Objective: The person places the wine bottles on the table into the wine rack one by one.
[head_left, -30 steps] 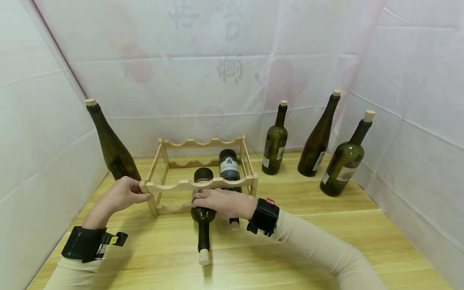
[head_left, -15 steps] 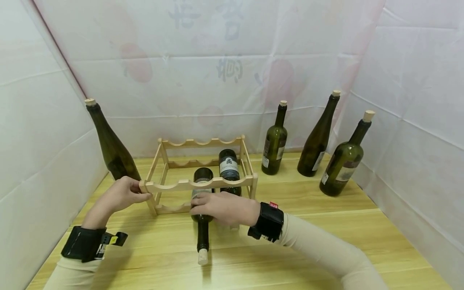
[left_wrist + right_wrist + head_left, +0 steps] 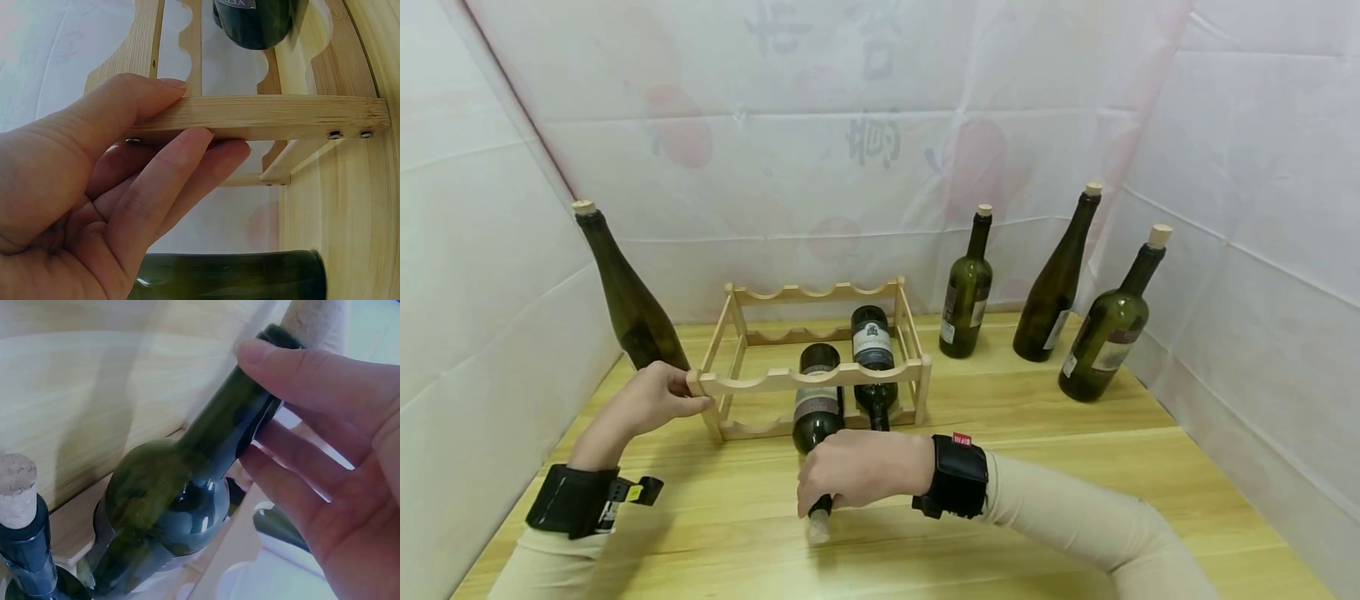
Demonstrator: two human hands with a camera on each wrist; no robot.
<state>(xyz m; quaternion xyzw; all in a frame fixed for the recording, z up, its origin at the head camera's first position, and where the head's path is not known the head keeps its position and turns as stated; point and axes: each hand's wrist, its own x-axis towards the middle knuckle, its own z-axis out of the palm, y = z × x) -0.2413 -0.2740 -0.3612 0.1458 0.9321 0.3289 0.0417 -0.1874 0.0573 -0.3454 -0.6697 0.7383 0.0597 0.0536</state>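
My left hand point(image 3: 643, 404) pinches the front left corner post of the wooden wine rack point(image 3: 775, 382); in the left wrist view thumb and fingertips press its two sides. A corked dark green wine bottle point(image 3: 816, 427) lies in the rack, its neck sticking out over the front rail's lower notch. My right hand point(image 3: 865, 468) holds this bottle by the neck point(image 3: 222, 412), thumb just below the lip and fingers on the far side. Beside it on the right lies a second wine bottle point(image 3: 872, 342), whose neck end is partly behind my right hand in the head view.
A tall corked bottle point(image 3: 640, 312) stands left of the rack, near the left hand. To the right stand three upright bottles, the nearest to the rack being a green one point(image 3: 966, 304). White cloth walls point(image 3: 850, 183) enclose the wooden table point(image 3: 1000, 467).
My right hand has slid from the bottle's shoulder toward me, down to its neck near the cork. The bottle's body shows more now. My left hand stays on the rack.
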